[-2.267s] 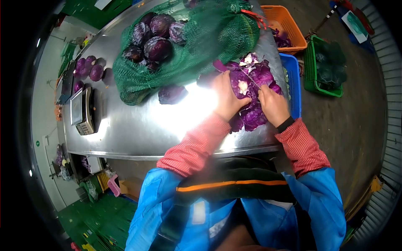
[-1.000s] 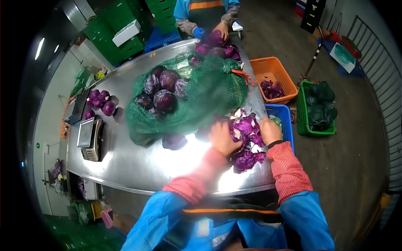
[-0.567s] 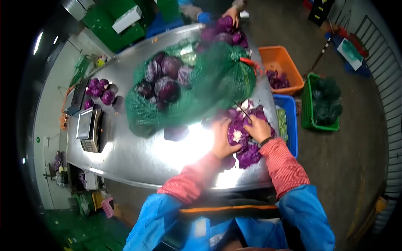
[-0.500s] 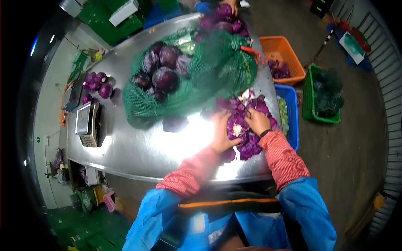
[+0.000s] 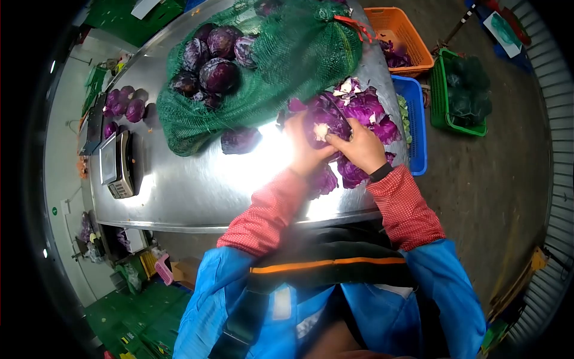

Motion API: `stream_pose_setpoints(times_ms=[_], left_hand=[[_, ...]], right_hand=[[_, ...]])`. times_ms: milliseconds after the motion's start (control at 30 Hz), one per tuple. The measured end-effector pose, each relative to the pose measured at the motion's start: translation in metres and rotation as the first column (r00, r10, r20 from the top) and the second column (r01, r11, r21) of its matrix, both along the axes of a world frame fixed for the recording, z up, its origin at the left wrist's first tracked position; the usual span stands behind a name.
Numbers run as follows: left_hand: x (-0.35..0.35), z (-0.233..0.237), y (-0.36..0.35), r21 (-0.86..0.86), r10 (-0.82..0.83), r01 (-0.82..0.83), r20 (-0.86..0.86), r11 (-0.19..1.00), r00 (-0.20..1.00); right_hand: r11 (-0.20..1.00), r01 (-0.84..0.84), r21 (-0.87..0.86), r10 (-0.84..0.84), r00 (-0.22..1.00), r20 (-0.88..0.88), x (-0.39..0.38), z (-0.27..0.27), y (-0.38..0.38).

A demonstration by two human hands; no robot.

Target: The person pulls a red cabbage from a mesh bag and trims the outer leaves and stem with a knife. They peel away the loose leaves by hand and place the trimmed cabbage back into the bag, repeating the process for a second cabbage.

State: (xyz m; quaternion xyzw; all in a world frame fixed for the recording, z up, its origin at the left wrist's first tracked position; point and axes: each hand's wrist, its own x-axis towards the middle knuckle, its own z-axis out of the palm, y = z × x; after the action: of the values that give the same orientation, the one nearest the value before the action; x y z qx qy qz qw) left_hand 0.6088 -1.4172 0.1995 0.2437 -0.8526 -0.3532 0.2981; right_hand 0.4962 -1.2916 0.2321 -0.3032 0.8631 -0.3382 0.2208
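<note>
A purple cabbage (image 5: 329, 119) with a pale cut stem is held between my two hands above the metal table (image 5: 197, 197). My left hand (image 5: 302, 143) is wrapped round its left side. On the right side, my right hand (image 5: 363, 145) grips it with the thumb near the stem. Loose purple leaves (image 5: 373, 113) lie beside and under it. Behind, a green mesh bag (image 5: 275, 78) holds or bears several dark cabbages (image 5: 220, 75). One more cabbage (image 5: 239, 140) sits in front of the bag.
A scale (image 5: 118, 164) and several small purple cabbages (image 5: 127, 105) are at the table's left. Beyond the right edge stand an orange crate (image 5: 397, 27) with leaves, a blue crate (image 5: 417, 125) and a green crate (image 5: 441, 99) with bagged contents.
The view has shifted, so the table and its contents sit higher in the frame. The cabbage in my hands is lifted and turned, and my right hand has moved down beside its stem.
</note>
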Motion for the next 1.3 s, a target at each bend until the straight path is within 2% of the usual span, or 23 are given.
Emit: stream_pose_setpoints(times_ms=[133, 167, 267, 333, 400, 433, 467, 500, 567, 667, 700, 800, 833, 933, 1133, 1200, 1300], left_hand=[[-0.003, -0.004, -0.006, 0.018, -0.029, 0.029, 0.022, 0.999, 0.999], [-0.004, -0.005, -0.008, 0.010, -0.025, 0.025, 0.047, 1.000, 0.999], [-0.004, -0.006, -0.011, 0.008, -0.010, 0.010, 0.095, 1.000, 0.995], [-0.002, -0.004, -0.011, 0.035, 0.004, -0.008, 0.102, 0.999, 0.995], [0.003, -0.004, -0.010, 0.272, 0.033, -0.047, 0.053, 0.961, 0.998], [0.005, -0.004, -0.009, 0.387, 0.051, -0.059, 0.031, 0.920, 0.998], [0.006, -0.003, -0.007, 0.371, 0.048, -0.057, 0.034, 0.927, 0.998], [0.006, -0.001, -0.005, 0.353, 0.045, -0.056, 0.039, 0.934, 0.998], [0.005, 0.002, 0.000, 0.263, 0.060, -0.080, 0.081, 0.961, 0.995], [-0.001, 0.014, 0.017, 0.165, 0.127, -0.150, 0.139, 0.975, 0.982], [-0.003, 0.009, 0.022, 0.075, 0.135, -0.144, 0.113, 0.987, 0.984], [-0.007, 0.011, 0.033, -0.023, 0.108, -0.107, 0.094, 0.994, 0.990], [-0.008, 0.013, 0.036, -0.025, 0.097, -0.095, 0.100, 0.995, 0.990], [-0.010, 0.018, 0.042, -0.052, 0.072, -0.066, 0.113, 0.996, 0.991], [-0.014, 0.019, 0.047, -0.158, 0.053, -0.028, 0.157, 0.987, 0.986], [-0.014, 0.017, 0.047, -0.197, 0.065, -0.029, 0.181, 0.980, 0.981], [-0.012, 0.015, 0.046, -0.050, 0.113, -0.109, 0.096, 0.993, 0.989]], right_hand=[[0.999, 0.024, -0.026, -0.025, 0.999, -0.043, 0.003, 0.016, 0.006], [0.998, 0.024, -0.063, -0.037, 0.977, -0.210, 0.007, 0.006, 0.006], [0.999, 0.015, -0.050, -0.034, 0.918, -0.395, 0.010, -0.003, 0.008], [0.994, 0.094, -0.058, -0.110, 0.898, -0.426, -0.007, -0.023, 0.022], [0.990, 0.108, -0.089, -0.136, 0.896, -0.424, -0.024, -0.056, 0.050], [0.991, 0.135, -0.020, -0.131, 0.908, -0.397, -0.023, -0.054, 0.056], [0.986, 0.156, 0.052, -0.126, 0.921, -0.369, -0.017, -0.052, 0.062], [0.986, 0.161, 0.042, -0.137, 0.928, -0.346, -0.011, -0.051, 0.065], [0.985, 0.168, 0.025, -0.154, 0.943, -0.294, 0.008, -0.011, 0.057], [0.994, 0.001, -0.108, -0.036, 0.948, -0.315, 0.024, 0.018, 0.059], [0.997, -0.061, -0.053, 0.039, 0.939, -0.341, 0.031, 0.025, 0.062], [0.994, -0.074, 0.085, 0.105, 0.884, -0.455, 0.045, 0.018, 0.076], [0.996, -0.045, 0.079, 0.079, 0.861, -0.503, 0.046, 0.012, 0.081], [0.995, 0.026, 0.094, 0.022, 0.881, -0.473, 0.049, 0.005, 0.089], [0.992, 0.126, 0.025, -0.121, 0.982, -0.147, 0.051, -0.002, 0.099], [0.968, 0.250, -0.026, -0.252, 0.966, -0.067, 0.051, -0.032, 0.107], [0.932, 0.362, -0.023, -0.362, 0.932, -0.011, 0.020, -0.046, 0.144]])
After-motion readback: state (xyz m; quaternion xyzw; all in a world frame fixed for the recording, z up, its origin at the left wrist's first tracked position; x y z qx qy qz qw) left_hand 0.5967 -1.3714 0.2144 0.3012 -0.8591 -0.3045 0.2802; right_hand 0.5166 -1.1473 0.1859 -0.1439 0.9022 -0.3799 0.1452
